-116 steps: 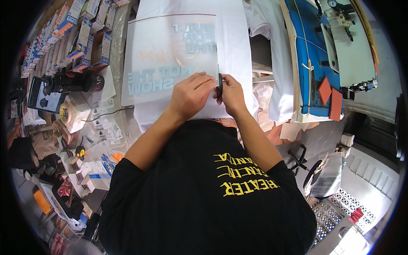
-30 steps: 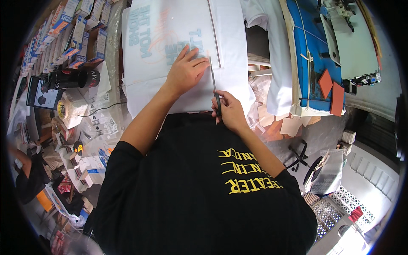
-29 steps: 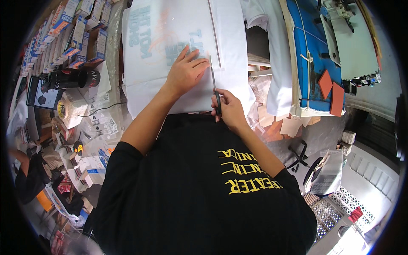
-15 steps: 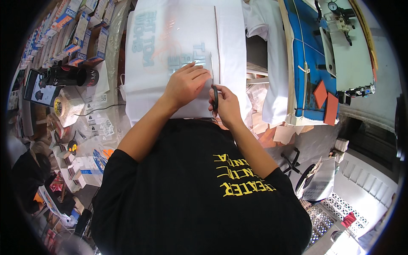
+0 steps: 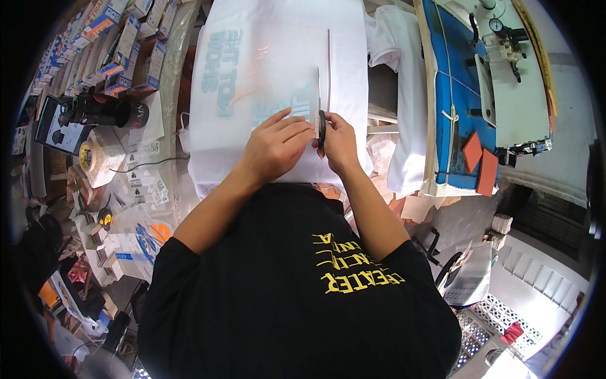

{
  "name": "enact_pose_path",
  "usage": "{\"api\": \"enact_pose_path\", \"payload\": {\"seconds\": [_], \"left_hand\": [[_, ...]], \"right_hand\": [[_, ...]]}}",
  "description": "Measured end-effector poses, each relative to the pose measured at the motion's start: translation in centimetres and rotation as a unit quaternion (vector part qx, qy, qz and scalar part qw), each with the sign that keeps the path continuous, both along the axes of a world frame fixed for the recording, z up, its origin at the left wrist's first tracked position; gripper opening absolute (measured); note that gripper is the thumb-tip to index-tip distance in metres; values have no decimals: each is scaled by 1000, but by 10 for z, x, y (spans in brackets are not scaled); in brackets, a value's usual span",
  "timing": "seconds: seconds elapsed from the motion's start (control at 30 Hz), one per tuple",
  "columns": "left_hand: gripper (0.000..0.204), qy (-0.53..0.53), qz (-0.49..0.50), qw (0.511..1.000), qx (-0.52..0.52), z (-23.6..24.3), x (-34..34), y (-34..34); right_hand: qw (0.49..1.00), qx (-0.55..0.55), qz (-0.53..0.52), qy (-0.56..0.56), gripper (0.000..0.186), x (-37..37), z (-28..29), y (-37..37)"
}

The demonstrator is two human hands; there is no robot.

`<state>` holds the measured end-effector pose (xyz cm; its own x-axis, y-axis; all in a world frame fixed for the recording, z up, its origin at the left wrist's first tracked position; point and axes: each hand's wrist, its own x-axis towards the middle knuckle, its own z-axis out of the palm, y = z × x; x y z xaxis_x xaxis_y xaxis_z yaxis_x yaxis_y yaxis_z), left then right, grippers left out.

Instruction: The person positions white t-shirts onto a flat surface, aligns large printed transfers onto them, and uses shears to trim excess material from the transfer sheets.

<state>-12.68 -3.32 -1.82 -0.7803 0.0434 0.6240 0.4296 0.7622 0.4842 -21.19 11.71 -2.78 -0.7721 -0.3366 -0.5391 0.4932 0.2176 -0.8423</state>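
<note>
My right hand point(image 5: 339, 142) grips a pair of black-handled scissors point(image 5: 322, 126), whose blades point away from me along the right edge of a clear film sheet point(image 5: 271, 76). Mirrored pale blue lettering and faint orange marks show on the film. My left hand point(image 5: 276, 146) lies on the near part of the film, fingers stretched toward the scissors and close to the handles. Just right of the blades runs a thin dark strip point(image 5: 328, 69). Beneath everything is a white cloth point(image 5: 218, 158) spread over the work surface. The exact cutting point is too small to make out.
Boxes point(image 5: 148, 66) crowd the left, with a black cylinder point(image 5: 120, 114), a tape roll point(image 5: 86, 156) and a tablet point(image 5: 55, 129) nearby. White fabric point(image 5: 410, 126) hangs on the right, beside a blue board point(image 5: 464, 95) with orange-red pieces point(image 5: 487, 172) and a pressure gauge point(image 5: 496, 25).
The scissors and my right hand have moved farther away along the film's edge. My left hand stays spread on the film beside them. The whole view has shifted slightly.
</note>
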Motion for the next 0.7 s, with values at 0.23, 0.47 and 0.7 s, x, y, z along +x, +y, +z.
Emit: {"api": "enact_pose_path", "payload": {"seconds": [0.23, 0.47, 0.7], "left_hand": [[20, -5, -3, 1000, 5, 13, 13, 0], [18, -2, 0, 1000, 7, 24, 24, 3], [36, -224, -3, 972, 69, 23, 36, 1]], "right_hand": [[1000, 10, -8, 26, 32, -20, -3, -14], [999, 1, -9, 50, 27, -42, -7, -31], [999, -8, -7, 52, 27, -65, -10, -42]]}}
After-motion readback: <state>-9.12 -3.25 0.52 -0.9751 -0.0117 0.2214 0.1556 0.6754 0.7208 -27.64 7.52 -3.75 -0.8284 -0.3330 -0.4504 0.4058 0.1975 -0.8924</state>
